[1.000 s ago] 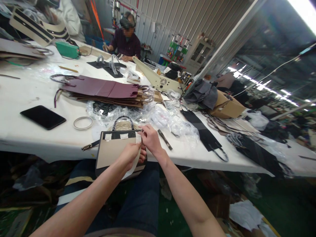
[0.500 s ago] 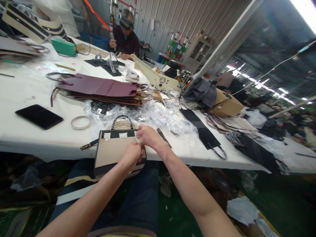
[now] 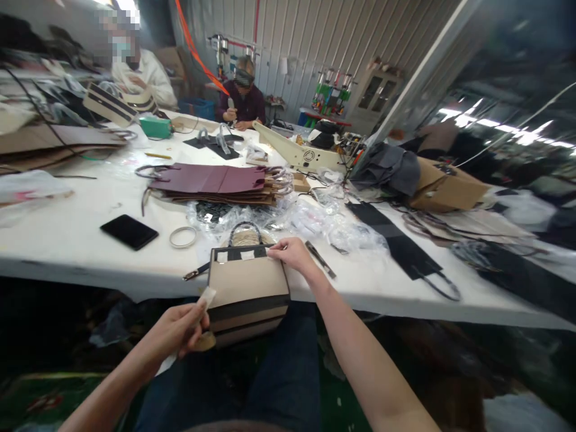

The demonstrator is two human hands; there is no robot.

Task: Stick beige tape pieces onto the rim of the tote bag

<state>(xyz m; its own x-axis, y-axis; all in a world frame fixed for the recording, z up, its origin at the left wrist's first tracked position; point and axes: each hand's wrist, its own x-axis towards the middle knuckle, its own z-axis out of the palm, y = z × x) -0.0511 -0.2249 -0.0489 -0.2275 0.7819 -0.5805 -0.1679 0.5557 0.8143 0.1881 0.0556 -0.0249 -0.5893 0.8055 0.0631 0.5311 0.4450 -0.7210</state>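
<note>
A beige and black handbag (image 3: 247,281) leans at the table's front edge, its dark handle (image 3: 245,225) pointing away from me. Whitish tape pieces (image 3: 247,255) lie along its black top band. My right hand (image 3: 290,252) pinches at the band's right corner, fingertips on a small white piece there. Left of the bag, my left hand (image 3: 189,327) is closed on a strip of whitish tape (image 3: 207,296); a small tan roll shows beneath its fingers. A dark strap with a metal end (image 3: 197,272) sticks out from the bag's left side.
Beyond the bag lie a stack of maroon bag panels (image 3: 211,180), crumpled clear plastic (image 3: 310,219), a phone (image 3: 129,231) and a ring-shaped roll (image 3: 183,237). A dark metal tool (image 3: 320,259) rests to the right, near a black panel (image 3: 396,240). Two people sit across the table.
My left hand has moved away from the bag's top right corner, down and to the left, with tape in it. My right hand stays at that corner. The view has turned left.
</note>
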